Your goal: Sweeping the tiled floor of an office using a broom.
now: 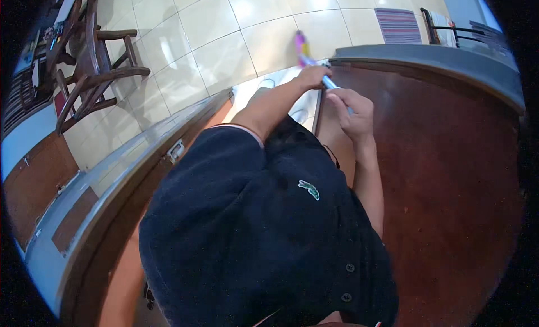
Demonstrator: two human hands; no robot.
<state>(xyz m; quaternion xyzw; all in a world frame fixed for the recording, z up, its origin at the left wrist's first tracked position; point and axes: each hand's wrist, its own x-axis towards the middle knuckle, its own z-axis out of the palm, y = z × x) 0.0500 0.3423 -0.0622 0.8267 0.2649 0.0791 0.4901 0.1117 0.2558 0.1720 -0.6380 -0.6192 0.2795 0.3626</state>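
Note:
A broom with a light blue handle (329, 82) slants across in front of me. Its purple and yellow head (302, 48) is at the far end, over the floor tiles and slightly blurred. My left hand (314, 77) is closed around the handle, nearer the head. Behind it, my right hand (355, 114) grips the same handle closer to my body, thumb lying along it. The bristle tips are too blurred to tell whether they touch the floor.
A dark brown door panel (443, 175) stands close on my right. To the left are a wooden door edge with a metal latch plate (176, 151) and a dark wooden chair (92, 74). A striped mat (398, 26) lies on the tiled floor (208, 23) at the far right, near a black metal rack (449, 30).

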